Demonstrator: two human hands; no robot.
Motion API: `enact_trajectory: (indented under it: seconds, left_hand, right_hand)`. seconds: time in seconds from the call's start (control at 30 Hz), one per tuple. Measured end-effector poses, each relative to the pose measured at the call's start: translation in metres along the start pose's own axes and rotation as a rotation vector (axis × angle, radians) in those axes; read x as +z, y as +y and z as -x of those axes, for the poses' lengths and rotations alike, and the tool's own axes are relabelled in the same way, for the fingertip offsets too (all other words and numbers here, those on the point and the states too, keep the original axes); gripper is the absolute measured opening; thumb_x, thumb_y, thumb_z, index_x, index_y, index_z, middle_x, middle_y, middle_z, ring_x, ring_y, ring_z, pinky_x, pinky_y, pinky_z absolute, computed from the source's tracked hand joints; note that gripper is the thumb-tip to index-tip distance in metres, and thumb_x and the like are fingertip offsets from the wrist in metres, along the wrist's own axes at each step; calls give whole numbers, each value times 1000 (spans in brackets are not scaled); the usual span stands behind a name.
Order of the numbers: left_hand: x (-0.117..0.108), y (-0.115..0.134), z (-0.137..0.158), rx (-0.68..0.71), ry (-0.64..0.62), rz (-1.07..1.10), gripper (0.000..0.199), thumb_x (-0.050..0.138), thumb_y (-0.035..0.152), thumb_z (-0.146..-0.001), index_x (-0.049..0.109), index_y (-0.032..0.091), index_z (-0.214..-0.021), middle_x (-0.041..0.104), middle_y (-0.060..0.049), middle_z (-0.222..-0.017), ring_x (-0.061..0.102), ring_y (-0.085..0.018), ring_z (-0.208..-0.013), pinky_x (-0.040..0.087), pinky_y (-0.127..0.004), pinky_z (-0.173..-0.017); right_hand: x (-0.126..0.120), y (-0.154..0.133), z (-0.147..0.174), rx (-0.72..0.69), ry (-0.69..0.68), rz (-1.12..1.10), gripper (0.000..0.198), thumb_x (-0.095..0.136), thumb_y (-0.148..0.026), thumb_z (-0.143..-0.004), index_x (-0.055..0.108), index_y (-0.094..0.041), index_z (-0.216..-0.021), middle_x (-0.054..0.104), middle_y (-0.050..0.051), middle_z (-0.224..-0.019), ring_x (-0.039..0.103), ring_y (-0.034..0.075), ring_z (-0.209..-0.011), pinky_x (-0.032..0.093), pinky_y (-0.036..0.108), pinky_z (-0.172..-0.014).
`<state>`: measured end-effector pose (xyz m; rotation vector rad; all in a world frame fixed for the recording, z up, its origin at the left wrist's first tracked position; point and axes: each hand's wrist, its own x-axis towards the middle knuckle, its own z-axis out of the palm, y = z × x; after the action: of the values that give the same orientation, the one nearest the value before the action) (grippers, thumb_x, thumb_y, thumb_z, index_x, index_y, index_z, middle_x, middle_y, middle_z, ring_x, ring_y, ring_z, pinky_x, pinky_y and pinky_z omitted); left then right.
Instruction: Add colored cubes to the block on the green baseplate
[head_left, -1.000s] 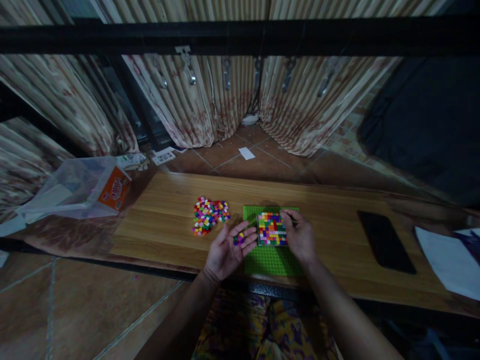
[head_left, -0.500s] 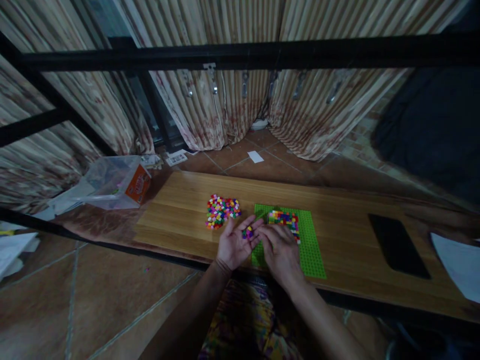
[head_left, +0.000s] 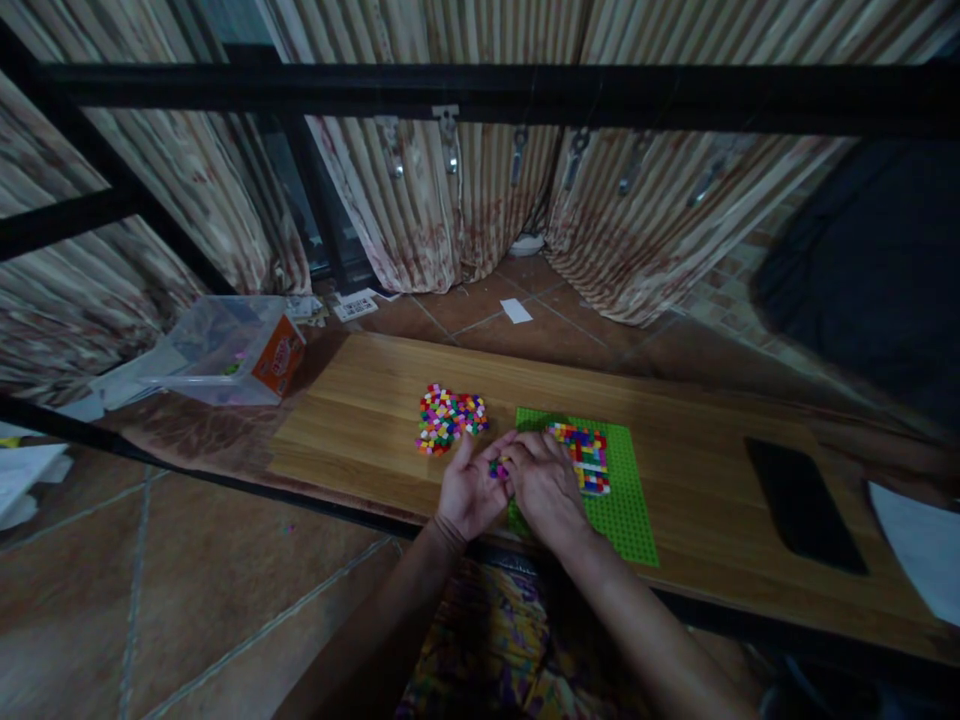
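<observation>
My left hand [head_left: 469,490] lies palm up at the near edge of the wooden board [head_left: 360,420], cupping a few small coloured bricks [head_left: 497,467]. My right hand [head_left: 544,485] reaches across with its fingertips in that palm, touching those bricks. It covers the left part of the green baseplate [head_left: 626,500]. A block of coloured bricks [head_left: 586,455] is set on the baseplate just beyond my right hand. A loose pile of coloured bricks [head_left: 448,418] lies on the board beyond my left hand.
A clear plastic box [head_left: 229,350] with an orange label lies on its side at the left. A black phone [head_left: 806,505] and white paper [head_left: 919,545] lie at the right. A black bar [head_left: 480,95] crosses above; curtains hang behind.
My right hand left the brick block on the baseplate and moved left into my left palm. The view shifted, so the board and baseplate now sit further right.
</observation>
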<state>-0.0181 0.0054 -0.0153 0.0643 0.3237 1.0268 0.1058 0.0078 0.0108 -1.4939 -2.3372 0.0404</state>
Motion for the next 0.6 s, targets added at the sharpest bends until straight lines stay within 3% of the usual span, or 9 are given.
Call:
enact_trajectory:
  seconds: [0.23,0.43,0.6]
  left_hand:
    - [0,0,0,-3,-7,37,60,35,52,-90,53,6,-124,68,-11,-95,64,-15,-81,48,-25,-83]
    - [3,0,0,4,29,-24,64,36,54,-89,49,4,-127,55,-19,-128,52,-25,-119,39,-34,-102]
    - [3,0,0,6,50,-59,65,36,54,-89,47,4,-129,52,-20,-132,48,-27,-124,37,-35,-105]
  right_hand:
    - [-13,-3,2,70,61,-250,19,44,-21,-92,63,-20,-93,67,6,-94,57,22,-90,43,37,-85]
    - [-34,15,35,439,226,-668,20,51,-34,-88,65,-23,-97,71,3,-90,66,17,-79,50,30,-72]
    - [-38,54,55,576,361,-726,23,56,-37,-83,69,-20,-93,70,6,-94,65,19,-85,51,32,-74]
